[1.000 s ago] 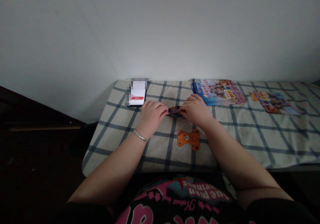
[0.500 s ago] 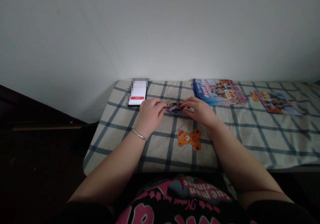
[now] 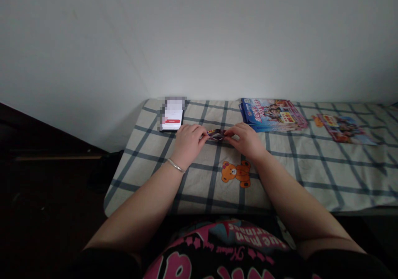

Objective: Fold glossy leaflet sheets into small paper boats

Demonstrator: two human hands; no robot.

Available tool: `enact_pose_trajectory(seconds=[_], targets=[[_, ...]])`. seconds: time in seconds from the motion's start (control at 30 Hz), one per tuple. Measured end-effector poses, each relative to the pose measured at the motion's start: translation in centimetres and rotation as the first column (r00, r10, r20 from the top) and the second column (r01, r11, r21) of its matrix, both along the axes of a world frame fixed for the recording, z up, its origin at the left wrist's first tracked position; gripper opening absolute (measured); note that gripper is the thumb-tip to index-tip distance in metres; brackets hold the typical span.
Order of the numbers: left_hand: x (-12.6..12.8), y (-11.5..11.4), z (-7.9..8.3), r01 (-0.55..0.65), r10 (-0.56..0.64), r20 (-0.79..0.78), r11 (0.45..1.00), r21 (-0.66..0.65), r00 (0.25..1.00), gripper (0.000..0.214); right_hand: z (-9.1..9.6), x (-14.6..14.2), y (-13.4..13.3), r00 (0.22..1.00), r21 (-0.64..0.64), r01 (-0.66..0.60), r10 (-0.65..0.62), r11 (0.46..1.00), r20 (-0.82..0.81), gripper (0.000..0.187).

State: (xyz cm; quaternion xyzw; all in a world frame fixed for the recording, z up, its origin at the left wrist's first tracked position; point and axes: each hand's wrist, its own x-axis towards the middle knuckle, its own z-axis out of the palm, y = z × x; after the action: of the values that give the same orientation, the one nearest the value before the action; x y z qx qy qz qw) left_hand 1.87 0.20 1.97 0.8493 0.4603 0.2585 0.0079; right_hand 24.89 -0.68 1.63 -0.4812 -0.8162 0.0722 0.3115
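L hand (image 3: 189, 144): fingers bent, thumb & fingertips closed in a pinch on the L end of a small, dark, multicolour printed strip of folded paper (image 3: 220, 132). R hand (image 3: 245, 140) mirrors it, pinching the R end, other fingers loosely curled. So the paper is strung betw. both hands, approx. centre, over the cloth; can't tell if its underside touches down.

Change vs. ½ sec ago: the paper then shows a deeper, pointed pocket w/ pale inside; now it's a narrower, eye-shaped slit, near & far edges closer tog. Hands hardly shift, both grips kept. Prob. means the folded layers are being worked flatter, not yet pressed shut; exact fold too small to read.

L wrist: thin, silver-coloured, rigid-looking bangle (image 3: 176, 165). Just beyond L hand: black-edged phone w/ lit white screen & red bar (image 3: 173, 115), part pixelated. Behind R hand: blue-and-pink stack of glossy printed flyers (image 3: 270, 115), slightly fanned. Further R, apart from the stack: single reddish-and-blue printed flyer (image 3: 345, 129), flat. Nearer the body: orange cartoon bear print (image 3: 235, 174) on the off-white, blue-grey checked cloth (image 3: 202, 188). Back: plain pale-grey wall (image 3: 199, 42).
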Motion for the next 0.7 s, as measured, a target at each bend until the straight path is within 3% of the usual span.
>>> enact_pose_trajectory(seconds=[0.13, 0.43, 0.53, 0.7], targets=[[0.3, 0.0, -0.4, 0.036, -0.036, 0.015, 0.999, -0.012, 0.999, 0.016, -0.4, -0.3, -0.2, 0.995, -0.040, -0.042, 0.038, 0.998, -0.091, 0.011], [1.0, -0.1, -1.2, 0.056, -0.060, -0.101, 0.998, -0.041, 0.993, 0.068, -1.3, -0.2, 0.2, 0.982, -0.117, -0.156, 0.142, 0.981, -0.121, 0.023], [1.0, -0.1, -1.2, 0.055, -0.058, -0.073, 0.997, -0.046, 0.996, 0.064, -1.4, -0.3, 0.3, 0.986, -0.145, -0.119, 0.099, 0.982, -0.134, 0.011], [0.5, 0.2, -1.0, 0.020, -0.019, 0.016, 0.998, -0.059, 1.000, 0.029, -1.2, -0.3, 0.0, 0.984, -0.226, -0.005, -0.036, 0.974, -0.177, 0.005]])
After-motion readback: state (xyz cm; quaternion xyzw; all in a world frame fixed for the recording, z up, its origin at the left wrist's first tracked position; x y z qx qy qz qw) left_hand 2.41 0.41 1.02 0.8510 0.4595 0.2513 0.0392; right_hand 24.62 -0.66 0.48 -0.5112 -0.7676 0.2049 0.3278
